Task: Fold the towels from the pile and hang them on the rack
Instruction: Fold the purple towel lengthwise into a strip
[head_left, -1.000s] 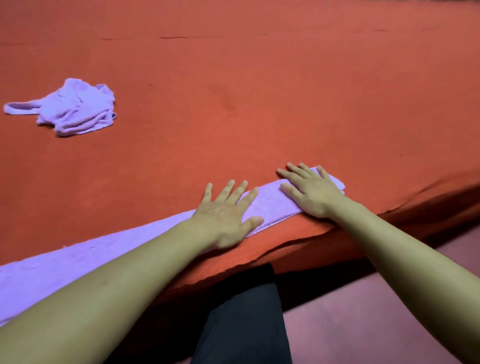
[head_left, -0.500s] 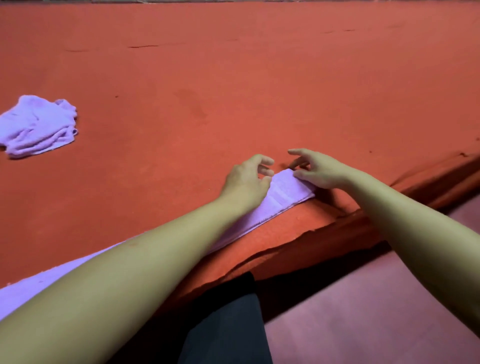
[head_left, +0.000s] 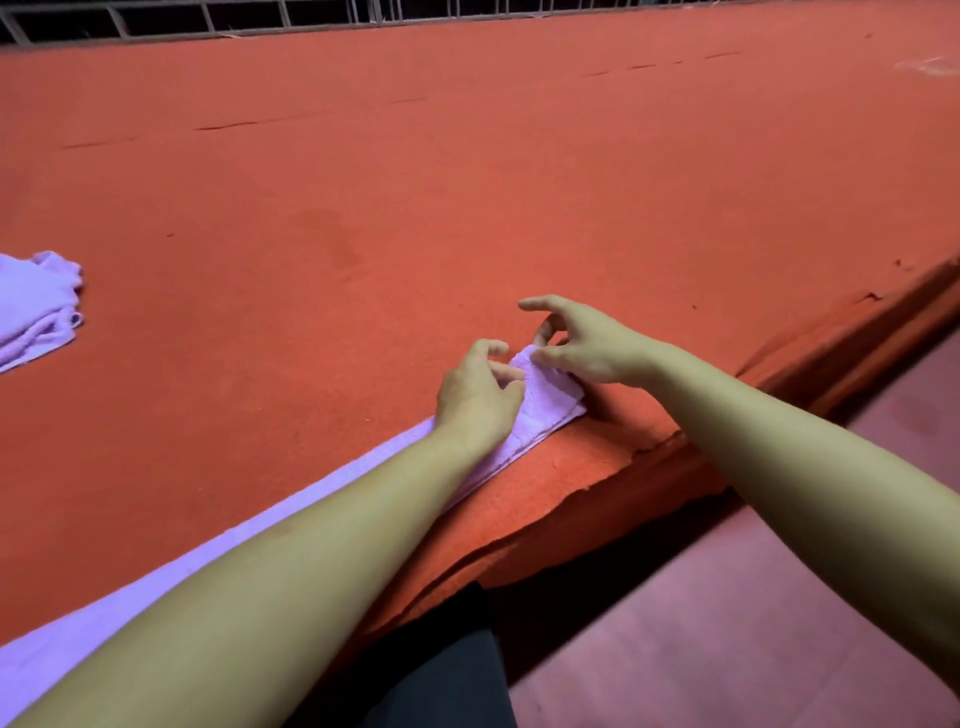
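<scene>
Long lilac towel (head_left: 540, 410), folded into a narrow strip, lying flat along the near edge of the red felt-covered table (head_left: 467, 208). Strip runs from the near-left corner of frame diagonally up to its right end, just short of the torn, peeling felt on the near edge. Much of the strip hidden under the left forearm.

Left hand (head_left: 475, 397) resting on the strip close to its right end, fingers curled, fingertips and thumb closed on the towel's end fold. Looks like a pinch on the top layer; exact contact partly hidden by the knuckles.

Right hand (head_left: 587, 343) over the far corner of the same end. Thumb and middle fingers pinching the corner, raised slightly off the felt. Index finger extended forward, not touching anything. Both hands close together, nearly touching over the towel end.

Second lilac towel (head_left: 36, 306), crumpled in a loose heap, at the left edge of the table, well apart from the strip and partly cut off by the frame.

Metal rail frame (head_left: 260, 15) visible beyond the far edge of the table, dark behind it. Cannot tell whether it is the rack.

Dark trousers (head_left: 441, 675) below the near edge, reddish-purple floor (head_left: 727, 623) to the right of them.
</scene>
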